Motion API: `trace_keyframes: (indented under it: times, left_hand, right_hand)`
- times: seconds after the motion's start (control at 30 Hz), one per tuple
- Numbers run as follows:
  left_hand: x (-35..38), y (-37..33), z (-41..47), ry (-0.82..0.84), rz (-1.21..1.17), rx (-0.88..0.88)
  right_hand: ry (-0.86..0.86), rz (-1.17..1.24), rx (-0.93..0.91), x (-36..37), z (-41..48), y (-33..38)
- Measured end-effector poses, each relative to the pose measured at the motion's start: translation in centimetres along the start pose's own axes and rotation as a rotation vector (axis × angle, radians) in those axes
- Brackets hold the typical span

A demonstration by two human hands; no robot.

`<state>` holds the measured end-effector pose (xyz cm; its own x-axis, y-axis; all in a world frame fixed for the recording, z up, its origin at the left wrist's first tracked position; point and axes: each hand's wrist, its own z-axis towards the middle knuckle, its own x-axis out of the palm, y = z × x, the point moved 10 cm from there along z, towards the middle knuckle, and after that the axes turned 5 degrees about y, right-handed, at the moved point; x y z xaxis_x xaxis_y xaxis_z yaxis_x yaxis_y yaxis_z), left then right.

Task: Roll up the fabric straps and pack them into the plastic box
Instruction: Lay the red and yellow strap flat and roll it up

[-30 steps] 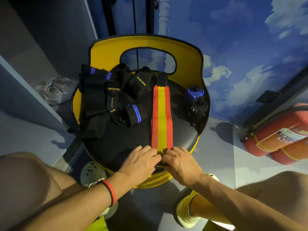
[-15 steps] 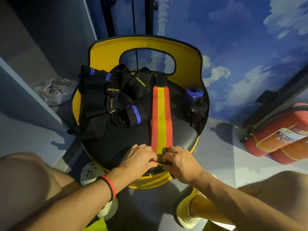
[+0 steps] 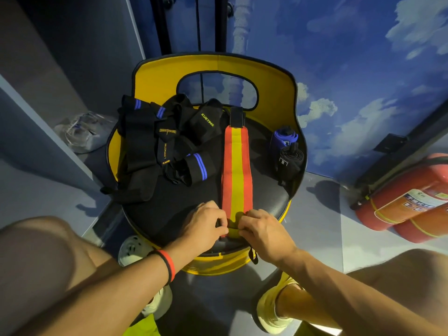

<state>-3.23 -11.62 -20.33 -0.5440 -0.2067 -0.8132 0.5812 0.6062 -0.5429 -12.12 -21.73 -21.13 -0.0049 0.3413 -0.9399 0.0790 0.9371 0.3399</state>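
Fingers of my left hand (image 3: pixel 204 226) and right hand (image 3: pixel 263 232) pinch the red-yellow strap's (image 3: pixel 237 170) near end on the seat (image 3: pixel 271 190).

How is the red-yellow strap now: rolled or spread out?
Mostly spread: the strap lies flat on the seat; left hand and right hand pinch its near end.

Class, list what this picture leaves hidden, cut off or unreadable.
Red-and-yellow strap, near end, head view: covered by left hand and right hand.
Fire extinguishers, head view: cut by right edge; label too blurred.
Clear plastic item, head view: dim, blurred; box or bag unclear.
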Motion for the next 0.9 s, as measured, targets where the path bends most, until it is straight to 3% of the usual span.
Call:
trace_keyframes:
  times: [0.2,0.37,0.47,0.6,0.67,0.9]
  left_hand:
    - [0.4,-0.7,0.4,-0.012,0.017,0.117]
    - [0.1,-2.6,-1.1,-0.117,0.263,0.363]
    - [1.3,-3.0,-2.3,-0.096,0.435,0.475]
    - [1.5,-3.3,-2.7,-0.137,0.489,0.543]
    - [1.0,-3.1,-2.3,-0.149,0.398,0.517]
    - [-0.1,0.7,-0.3,-0.114,-0.037,0.176]
  right_hand:
    - [-0.007,-0.132,-0.061,-1.1,-0.3,1.4]
    - [-0.102,-0.226,-0.137,-1.5,-1.0,1.9]
    - [-0.164,-0.290,-0.202,-1.9,-1.5,2.2]
    - [-0.105,-0.357,-0.208,-1.4,-1.8,2.3]
    - [-0.089,-0.346,-0.181,-1.1,-1.7,2.0]
    - [-0.106,-0.142,-0.012,-2.0,-0.8,0.2]
